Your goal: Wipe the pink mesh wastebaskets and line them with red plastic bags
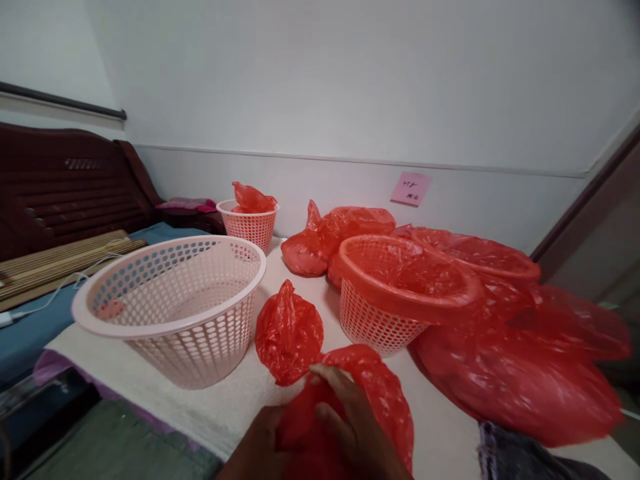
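Observation:
At the front edge of the table, my left hand (260,443) and my right hand (357,423) close on a red plastic bag (310,427) between them. My right fingers curl over its upper end; the left fingers are partly hidden behind the bag. Just beyond my hands sits a bunched red plastic bundle (289,333), gathered to a point on top. Another crinkled red bag (380,383) lies against my right hand. To the left stands a large pale pink plastic basket (200,347) with a small red scrap inside. A pink basket lined with red plastic (385,320) stands to the right.
A smaller pink basket (250,227) holding red plastic stands at the back. Tied red bags (330,237) rest near the wall, and big red bags (515,373) cover the right side. Dark fabric (535,457) lies at front right. A wooden bench (65,193) is left.

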Demonstrator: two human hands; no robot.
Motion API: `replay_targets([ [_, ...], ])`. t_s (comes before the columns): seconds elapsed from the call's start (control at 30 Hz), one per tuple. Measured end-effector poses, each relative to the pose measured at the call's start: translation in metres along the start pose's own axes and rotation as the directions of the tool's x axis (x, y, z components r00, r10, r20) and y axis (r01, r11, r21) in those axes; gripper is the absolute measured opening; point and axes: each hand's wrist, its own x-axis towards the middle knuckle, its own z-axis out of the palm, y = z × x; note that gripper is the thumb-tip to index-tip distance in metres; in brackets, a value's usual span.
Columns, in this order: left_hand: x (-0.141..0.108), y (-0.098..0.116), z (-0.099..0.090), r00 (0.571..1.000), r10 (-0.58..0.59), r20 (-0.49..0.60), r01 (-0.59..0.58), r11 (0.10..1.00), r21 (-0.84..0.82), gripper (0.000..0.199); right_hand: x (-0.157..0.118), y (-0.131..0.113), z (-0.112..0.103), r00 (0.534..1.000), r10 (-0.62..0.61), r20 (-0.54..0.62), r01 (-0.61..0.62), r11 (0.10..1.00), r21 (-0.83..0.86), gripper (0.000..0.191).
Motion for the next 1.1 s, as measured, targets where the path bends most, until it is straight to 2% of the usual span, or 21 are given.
replay_targets([
  [0.03,0.001,0.001,-0.005,1.0,0.013,0.002,-0.013,1.0,0.006,0.018,0.0,0.003,-0.005,0.997,0.044,0.062,-0.045,0.999,0.014,0.049],
  [0.1,0.004,0.0,-0.017,0.997,0.026,-0.077,-0.028,0.999,-0.032,0.022,-0.001,0.004,-0.011,0.975,0.113,0.193,-0.126,0.99,0.061,0.058],
  [0.13,0.004,-0.001,-0.022,0.987,0.027,-0.158,-0.038,0.997,-0.067,0.023,-0.004,0.002,-0.011,0.961,0.136,0.241,-0.162,0.982,0.093,0.065],
  [0.2,0.005,-0.004,-0.029,0.939,0.037,-0.343,-0.093,0.985,-0.147,0.025,-0.011,-0.002,-0.006,0.945,0.172,0.279,-0.219,0.965,0.147,0.082],
  [0.27,0.003,-0.005,-0.033,0.863,0.04,-0.504,-0.163,0.966,-0.202,0.027,-0.018,-0.004,0.004,0.95,0.2,0.24,-0.245,0.953,0.175,0.091],
  [0.33,0.002,-0.006,-0.034,0.821,0.036,-0.57,-0.206,0.95,-0.236,0.028,-0.021,-0.003,0.015,0.972,0.199,0.124,-0.22,0.958,0.184,0.078],
  [0.4,0.0,-0.005,-0.033,0.834,0.046,-0.55,-0.224,0.939,-0.261,0.028,-0.016,0.001,0.023,0.984,0.179,0.02,-0.18,0.966,0.185,0.055],
  [0.47,0.001,-0.004,-0.032,0.871,0.066,-0.487,-0.228,0.932,-0.282,0.027,-0.006,0.005,0.024,0.984,0.177,-0.013,-0.172,0.969,0.176,0.04],
  [0.57,0.003,-0.003,-0.031,0.908,0.072,-0.413,-0.215,0.925,-0.314,0.032,0.012,0.007,0.019,0.983,0.183,-0.019,-0.178,0.971,0.158,0.038],
  [0.63,0.006,-0.003,-0.03,0.917,0.066,-0.394,-0.201,0.928,-0.313,0.034,0.02,0.006,0.015,0.97,0.241,-0.035,-0.225,0.941,0.252,0.038],
  [0.7,0.009,-0.004,-0.028,0.923,0.048,-0.383,-0.166,0.944,-0.284,0.036,0.025,0.004,0.014,0.935,0.35,-0.062,-0.287,0.845,0.451,0.028],
  [0.77,0.011,-0.004,-0.024,0.94,0.033,-0.34,-0.127,0.958,-0.257,0.043,0.028,0.003,0.014,0.884,0.461,-0.076,-0.307,0.695,0.65,0.016],
  [0.83,0.011,-0.005,-0.02,0.961,0.044,-0.272,-0.107,0.969,-0.223,0.046,0.03,0.003,0.015,0.845,0.53,-0.069,-0.293,0.569,0.769,0.021],
  [0.9,0.01,-0.004,-0.018,0.964,0.055,-0.26,-0.104,0.978,-0.179,0.044,0.031,0.005,0.016,0.829,0.555,-0.068,-0.279,0.515,0.811,0.027],
  [0.97,0.008,-0.001,-0.019,0.95,0.036,-0.309,-0.095,0.98,-0.177,0.041,0.032,0.008,0.017,0.838,0.539,-0.089,-0.277,0.56,0.781,0.03],
  [1.03,0.006,0.003,-0.023,0.943,0.002,-0.332,-0.095,0.96,-0.265,0.044,0.03,0.011,0.017,0.868,0.48,-0.126,-0.282,0.686,0.67,0.034],
  [1.1,0.003,0.008,-0.028,0.945,-0.017,-0.326,-0.115,0.918,-0.38,0.05,0.026,0.012,0.016,0.92,0.361,-0.154,-0.246,0.836,0.491,0.041],
])
